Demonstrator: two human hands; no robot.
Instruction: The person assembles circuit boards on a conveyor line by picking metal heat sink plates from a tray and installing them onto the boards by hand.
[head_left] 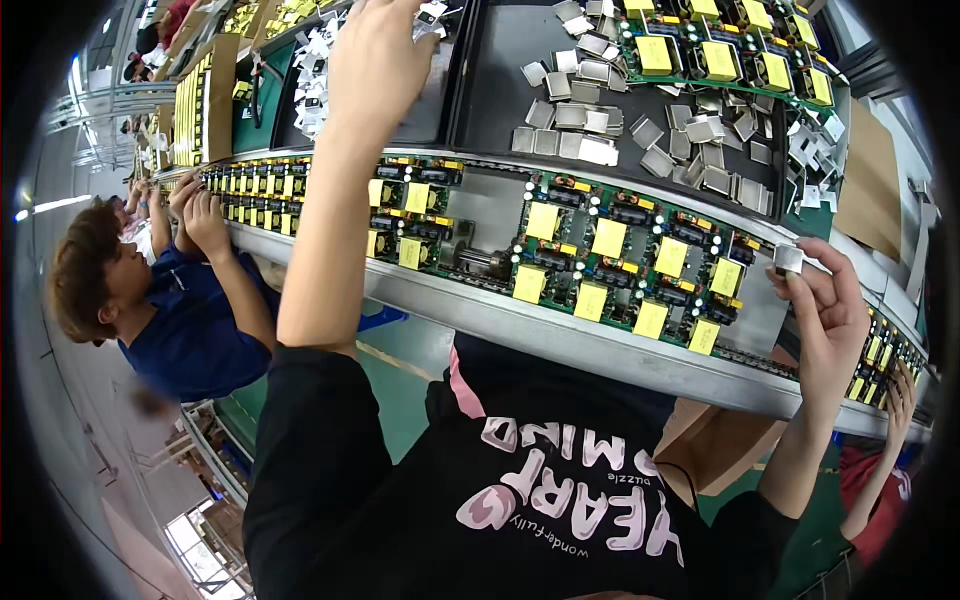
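My left hand [385,65] reaches over a dark tray [425,120] of small white pieces [315,75]. Its thumb stands out to the side, while most of the fingers run past the upper edge, so their grip is hidden. On the right, my right hand [832,305] pinches a small bent silver metal plate [788,259] between thumb and fingers, held up over the conveyor's far right part. Left of it, on the conveyor [490,200], lies a panel of green circuit boards [620,270] with yellow block parts and dark cylinders.
Beyond the conveyor, a black tray [490,90] holds loose silver plates [590,120], with another board panel [720,60] over its far side. More board panels [265,190] line the conveyor leftward. A co-worker in blue [195,320] works at left; another person's hand [900,400] is at right.
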